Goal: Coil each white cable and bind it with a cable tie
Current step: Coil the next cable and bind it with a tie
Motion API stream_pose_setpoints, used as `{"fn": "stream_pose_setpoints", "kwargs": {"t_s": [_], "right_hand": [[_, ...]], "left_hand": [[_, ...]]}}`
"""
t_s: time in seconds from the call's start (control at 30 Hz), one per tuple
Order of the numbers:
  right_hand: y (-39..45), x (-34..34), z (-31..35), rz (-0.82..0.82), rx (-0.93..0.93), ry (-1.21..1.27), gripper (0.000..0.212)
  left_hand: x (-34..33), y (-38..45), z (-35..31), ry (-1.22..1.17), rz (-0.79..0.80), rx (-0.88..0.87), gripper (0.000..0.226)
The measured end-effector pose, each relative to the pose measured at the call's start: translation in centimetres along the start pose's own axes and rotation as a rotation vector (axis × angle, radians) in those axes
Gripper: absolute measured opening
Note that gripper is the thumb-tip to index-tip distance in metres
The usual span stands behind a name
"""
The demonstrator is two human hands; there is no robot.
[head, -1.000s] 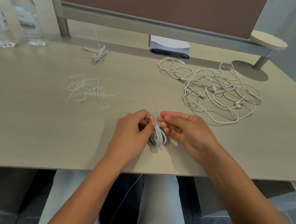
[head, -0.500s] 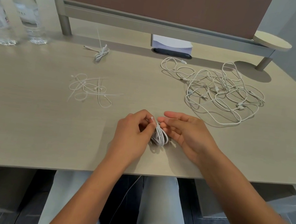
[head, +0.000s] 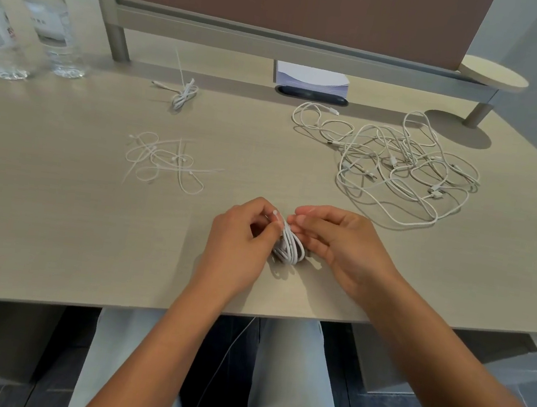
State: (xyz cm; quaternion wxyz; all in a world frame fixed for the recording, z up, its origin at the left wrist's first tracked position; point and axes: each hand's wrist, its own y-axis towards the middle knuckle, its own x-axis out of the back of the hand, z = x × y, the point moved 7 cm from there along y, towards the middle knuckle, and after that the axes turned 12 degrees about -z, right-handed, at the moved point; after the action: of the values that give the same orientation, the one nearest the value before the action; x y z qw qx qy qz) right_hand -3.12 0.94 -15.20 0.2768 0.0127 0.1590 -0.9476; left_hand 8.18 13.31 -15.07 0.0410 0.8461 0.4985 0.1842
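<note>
A small coil of white cable (head: 290, 247) stands on the desk near its front edge, held between both hands. My left hand (head: 239, 244) pinches the coil's top with thumb and forefinger. My right hand (head: 340, 243) touches the coil's right side, its fingertips pinching near the top. A thin white strand (head: 227, 351) hangs below the desk edge between my legs. A tangle of loose white cables (head: 398, 165) lies at the right. Several white cable ties (head: 163, 158) lie left of centre. One bound coil (head: 183, 94) lies at the back.
Two clear water bottles (head: 43, 13) stand at the back left. A brown divider panel on a grey rail (head: 282, 39) runs along the back, with a white paper stack (head: 311, 78) and a dark cable slot (head: 311, 95) beneath it. A round shelf (head: 494, 76) juts out at the right.
Both hands stay on the coil almost in place. The fingers of my right hand have curled in closer to the coil's top.
</note>
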Motion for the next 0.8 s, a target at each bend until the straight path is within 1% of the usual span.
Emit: {"fn": "stream_pose_setpoints", "kwargs": {"t_s": [0.13,0.2,0.37,0.47,0.73,0.8], "right_hand": [[-0.2,0.0,0.4,-0.022,0.047,-0.079,0.013],[-0.3,-0.2,0.4,-0.017,0.042,-0.098,0.014],[0.3,0.0,-0.3,0.005,-0.036,0.057,0.019],[0.5,0.2,-0.6,0.005,-0.098,0.142,0.018],[1.0,0.0,-0.4,0.025,-0.113,0.2,0.013],[0.9,-0.1,-0.3,0.049,-0.104,0.176,0.012]], "left_hand": [[0.0,0.0,-0.2,-0.022,0.007,0.009,0.013],[0.1,-0.1,-0.2,-0.027,0.008,0.013,0.014],[0.2,0.0,-0.1,-0.025,0.022,0.017,0.013],[-0.1,0.0,-0.3,0.019,0.045,-0.021,0.014],[-0.1,0.3,-0.6,0.097,0.096,-0.037,0.013],[-0.2,0.2,-0.6,0.128,0.106,-0.052,0.012]]}}
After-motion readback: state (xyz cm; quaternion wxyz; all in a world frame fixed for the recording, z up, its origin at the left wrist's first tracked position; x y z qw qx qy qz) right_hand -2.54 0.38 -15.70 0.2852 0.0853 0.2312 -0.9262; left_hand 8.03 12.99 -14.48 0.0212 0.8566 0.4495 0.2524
